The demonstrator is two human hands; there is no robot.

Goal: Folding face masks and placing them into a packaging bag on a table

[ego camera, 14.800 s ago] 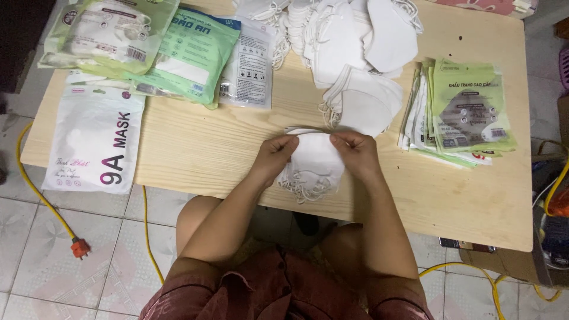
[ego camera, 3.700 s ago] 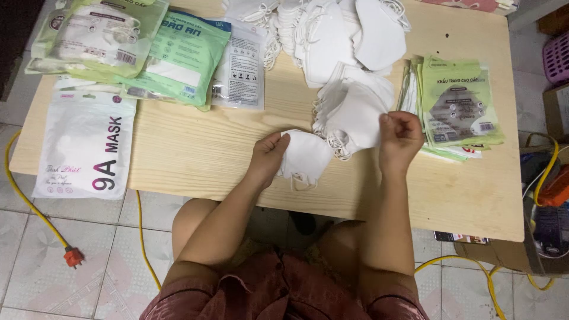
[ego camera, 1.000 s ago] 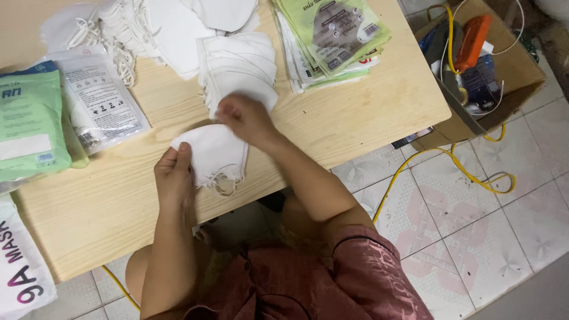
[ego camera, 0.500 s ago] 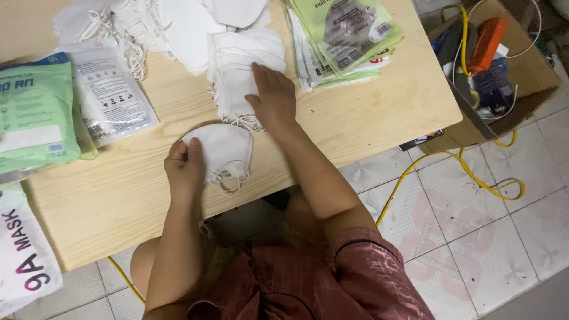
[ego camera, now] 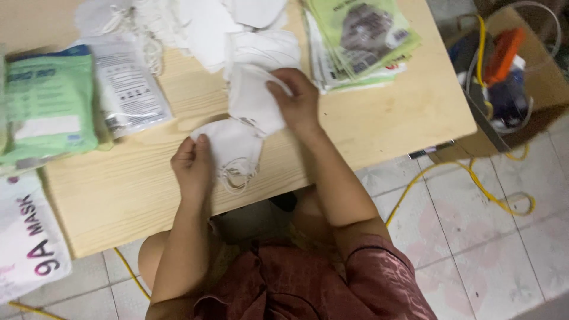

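My left hand [ego camera: 192, 166] rests its fingers on a folded white mask [ego camera: 232, 145] lying near the front edge of the wooden table [ego camera: 130, 189]; the mask's ear loops trail off the edge. My right hand [ego camera: 296, 98] grips another white mask [ego camera: 252, 101], lifted off a small stack of white masks [ego camera: 264, 47] just behind it. The two masks touch or overlap at the middle.
Green mask packets [ego camera: 364, 35] are stacked at the right. A grey-printed packet [ego camera: 127, 89] and a green one [ego camera: 50, 112] lie at the left, a large white bag [ego camera: 29, 243] at the far left. A cardboard box of tools [ego camera: 504, 77] and yellow cable [ego camera: 492, 195] sit on the tiled floor.
My right hand, flat on the mask stack half a second ago, has closed on the top mask and drawn it toward me. My left hand stays on the folded mask.
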